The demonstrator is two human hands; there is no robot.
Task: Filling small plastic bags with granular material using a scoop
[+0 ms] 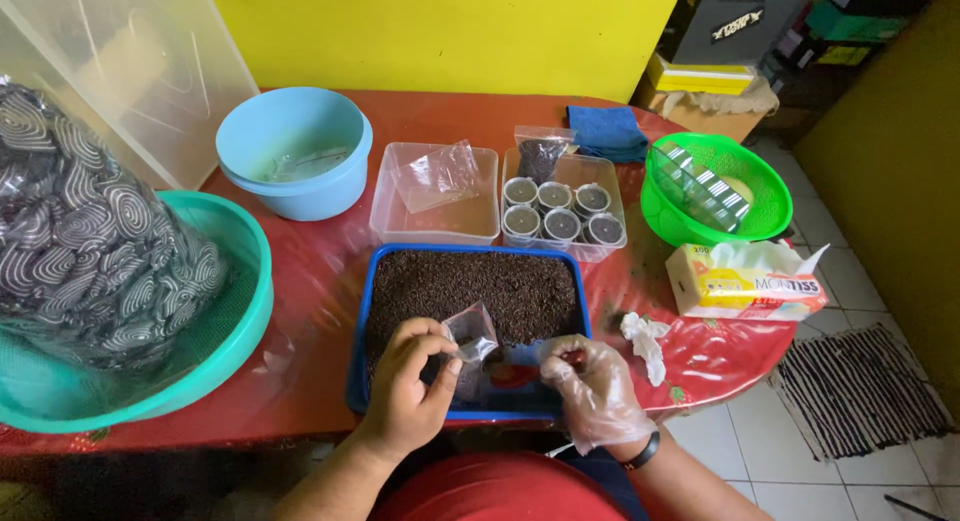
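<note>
The small clear bag (470, 333) is pinched at its left edge by the bare left hand (408, 381), mouth tilted up and to the right, long axis running from the grip up toward the far side of the blue tray (368, 311); it looks light, limp and slippery, so it is best held by the rim of its mouth. The gloved right hand (594, 386), just right of that grip, has its fingertips closed on something small and dark that I cannot make out. Beyond the grip lie the tray's dark granules (470, 286), then a box of small cups (560, 213) on the red table (320, 271).
</note>
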